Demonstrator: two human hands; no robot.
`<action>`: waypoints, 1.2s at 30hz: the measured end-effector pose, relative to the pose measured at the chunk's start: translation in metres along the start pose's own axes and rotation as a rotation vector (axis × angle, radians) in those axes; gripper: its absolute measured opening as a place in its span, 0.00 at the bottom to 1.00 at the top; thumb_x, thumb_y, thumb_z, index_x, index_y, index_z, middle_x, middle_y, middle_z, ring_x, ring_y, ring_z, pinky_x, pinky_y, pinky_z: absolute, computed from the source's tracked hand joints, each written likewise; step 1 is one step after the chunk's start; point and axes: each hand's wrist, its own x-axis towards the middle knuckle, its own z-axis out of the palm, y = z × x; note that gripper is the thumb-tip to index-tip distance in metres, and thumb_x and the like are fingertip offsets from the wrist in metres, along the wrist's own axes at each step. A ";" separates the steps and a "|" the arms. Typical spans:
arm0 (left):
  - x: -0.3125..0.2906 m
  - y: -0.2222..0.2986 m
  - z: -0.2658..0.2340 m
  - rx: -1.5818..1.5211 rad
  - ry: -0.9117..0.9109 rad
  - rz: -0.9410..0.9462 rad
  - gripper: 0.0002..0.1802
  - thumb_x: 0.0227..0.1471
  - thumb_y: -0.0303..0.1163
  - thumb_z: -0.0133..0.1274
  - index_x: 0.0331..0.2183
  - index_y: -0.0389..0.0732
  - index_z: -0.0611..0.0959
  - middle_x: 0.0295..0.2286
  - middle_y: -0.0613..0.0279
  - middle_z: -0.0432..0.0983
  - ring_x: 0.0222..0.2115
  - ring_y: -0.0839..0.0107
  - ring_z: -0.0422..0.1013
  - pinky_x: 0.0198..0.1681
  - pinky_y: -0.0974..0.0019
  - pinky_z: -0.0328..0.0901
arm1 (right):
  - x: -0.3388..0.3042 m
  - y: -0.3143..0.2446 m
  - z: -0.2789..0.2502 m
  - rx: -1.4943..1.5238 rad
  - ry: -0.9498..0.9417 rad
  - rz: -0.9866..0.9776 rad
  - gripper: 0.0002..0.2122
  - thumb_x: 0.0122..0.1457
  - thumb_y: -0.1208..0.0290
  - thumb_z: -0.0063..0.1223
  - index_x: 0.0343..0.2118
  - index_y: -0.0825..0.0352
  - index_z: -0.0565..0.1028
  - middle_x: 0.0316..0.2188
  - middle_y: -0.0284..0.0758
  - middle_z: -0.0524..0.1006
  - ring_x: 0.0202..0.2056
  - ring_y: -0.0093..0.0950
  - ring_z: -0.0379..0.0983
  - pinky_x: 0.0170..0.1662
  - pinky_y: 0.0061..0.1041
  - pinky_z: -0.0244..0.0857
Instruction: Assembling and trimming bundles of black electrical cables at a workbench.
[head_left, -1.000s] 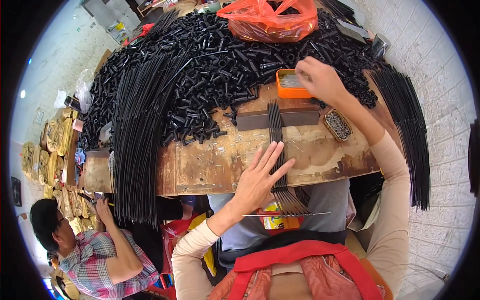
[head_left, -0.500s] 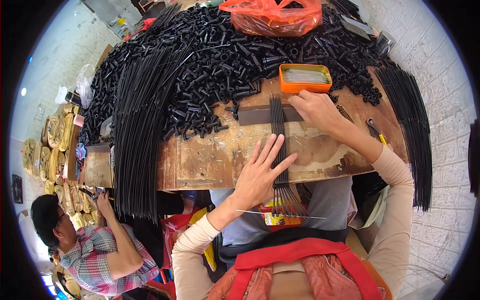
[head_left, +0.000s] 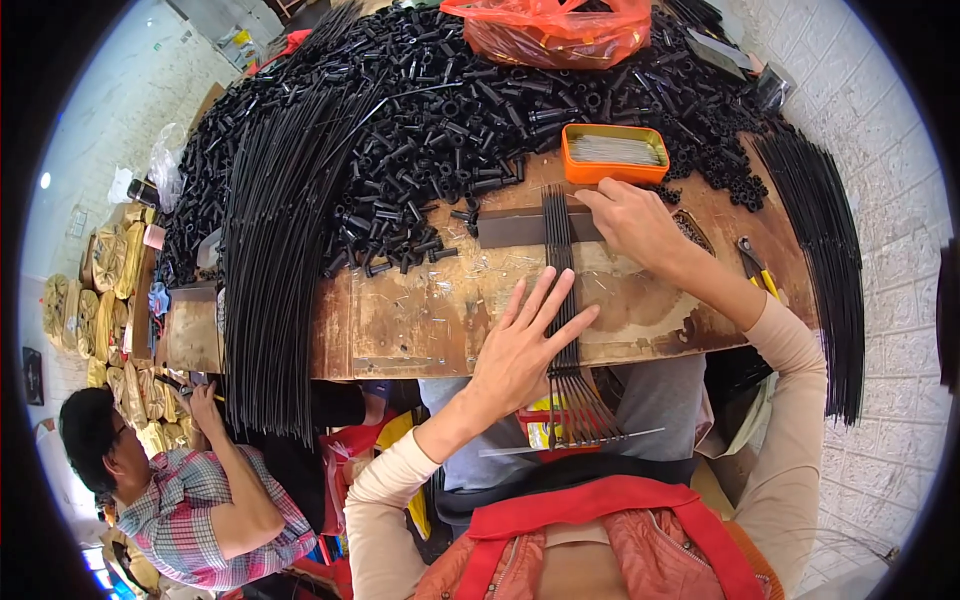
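Observation:
Under my left hand [head_left: 520,350] a row of thin black rods [head_left: 556,225], like umbrella ribs, runs toward me across the wooden table. That hand lies flat on them with its fingers spread. At the rods' far ends, which rest over a dark flat bar [head_left: 510,228], my right hand [head_left: 640,228] has thumb and forefinger pinched together. What it holds there, if anything, is too small to make out. The near ends fan out over the table edge above my lap, with a thin straight wire [head_left: 640,434] across them. Just beyond my right hand stands an orange tin [head_left: 615,174] of fine metal pins.
Black plastic parts [head_left: 420,130] are heaped across the back, with a red plastic bag [head_left: 555,35] on top. Long black rods lie in bundles at left [head_left: 270,270] and right [head_left: 825,260]. Yellow-handled pliers [head_left: 757,265] lie at right. Another person [head_left: 200,500] works at left.
The wire at the rods' near ends has shifted and tilted slightly. My right fingertips have moved a little by the far ends; my left hand stays flat. The whole view has shifted slightly.

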 end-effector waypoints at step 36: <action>-0.003 -0.002 0.001 -0.103 0.033 0.000 0.44 0.37 0.18 0.48 0.59 0.55 0.66 0.63 0.50 0.47 0.64 0.52 0.45 0.64 0.47 0.43 | -0.002 0.005 -0.011 -0.067 0.001 -0.062 0.16 0.51 0.80 0.50 0.45 0.66 0.74 0.31 0.38 0.71 0.32 0.38 0.73 0.34 0.34 0.68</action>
